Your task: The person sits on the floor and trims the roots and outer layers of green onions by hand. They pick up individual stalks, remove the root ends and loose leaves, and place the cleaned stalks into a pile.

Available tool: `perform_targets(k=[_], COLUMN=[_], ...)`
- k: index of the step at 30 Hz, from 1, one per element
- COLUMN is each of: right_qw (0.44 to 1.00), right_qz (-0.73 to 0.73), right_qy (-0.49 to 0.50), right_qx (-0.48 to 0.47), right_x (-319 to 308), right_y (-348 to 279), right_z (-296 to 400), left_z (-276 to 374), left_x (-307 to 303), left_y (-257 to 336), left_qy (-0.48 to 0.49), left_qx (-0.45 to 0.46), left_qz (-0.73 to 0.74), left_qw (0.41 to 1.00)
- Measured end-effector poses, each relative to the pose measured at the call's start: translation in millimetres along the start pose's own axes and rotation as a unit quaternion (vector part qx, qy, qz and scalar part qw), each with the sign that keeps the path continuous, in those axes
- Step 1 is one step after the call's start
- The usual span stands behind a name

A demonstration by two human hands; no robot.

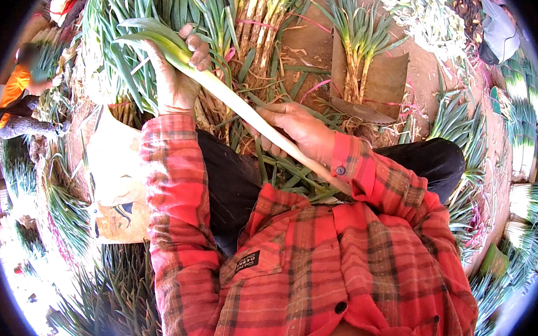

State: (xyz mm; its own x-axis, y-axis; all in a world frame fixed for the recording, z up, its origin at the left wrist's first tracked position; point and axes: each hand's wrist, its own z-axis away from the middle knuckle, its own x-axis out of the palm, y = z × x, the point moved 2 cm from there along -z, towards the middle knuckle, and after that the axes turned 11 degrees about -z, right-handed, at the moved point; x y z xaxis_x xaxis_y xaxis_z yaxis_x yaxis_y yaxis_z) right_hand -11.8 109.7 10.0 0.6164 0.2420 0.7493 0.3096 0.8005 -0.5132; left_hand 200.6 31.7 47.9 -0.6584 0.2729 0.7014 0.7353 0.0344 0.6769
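A long-stalked green onion (238, 103) lies diagonally across both my hands, its white stem running down to the right. Around the base of its green leaves, my left hand (178, 79) is closed with the fingers curled up. My right hand (305, 129) grips the white stem at about its middle. The lower end of the stem reaches my right sleeve, and that sleeve hides its tip. Under my hands, loose green leaves and peelings (291, 176) lie between my bent legs.
Tied onion bundles (258, 23) lie ahead. A smaller bunch (359, 58) rests on a bent metal sheet (390, 78). Pink straps (316, 89) trail over the ground. To the left are a pale bag (117, 155) and a person (24, 86) in orange. Peelings (425, 21) are heaped far right.
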Motion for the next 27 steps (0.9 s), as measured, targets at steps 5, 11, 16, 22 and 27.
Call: perform_targets(k=[5,11,16,22,27], right_qw=[0.901,0.692,0.640,0.642,0.684], right_qz=[0.311,0.549,0.581,0.580,0.555], right_qy=[0.060,0.186,0.197,0.184,0.129], right_qx=[-0.297,-0.430,-0.463,-0.466,-0.455], right_x=[11,16,14,7,6], right_y=[-5,-8,-15,-16,-15], right_z=[-8,-17,-18,-27,-24], left_z=[1,2,1,1,1], left_x=[-6,-12,-10,-8,-4], left_y=[-1,-11,-13,-14,-13], left_qy=[0.091,0.235,0.282,0.282,0.279], left_qx=[0.005,0.009,0.044,0.054,0.054], left_qz=[-0.036,-0.074,-0.075,-0.085,-0.091], left_qw=[0.995,0.969,0.956,0.954,0.954])
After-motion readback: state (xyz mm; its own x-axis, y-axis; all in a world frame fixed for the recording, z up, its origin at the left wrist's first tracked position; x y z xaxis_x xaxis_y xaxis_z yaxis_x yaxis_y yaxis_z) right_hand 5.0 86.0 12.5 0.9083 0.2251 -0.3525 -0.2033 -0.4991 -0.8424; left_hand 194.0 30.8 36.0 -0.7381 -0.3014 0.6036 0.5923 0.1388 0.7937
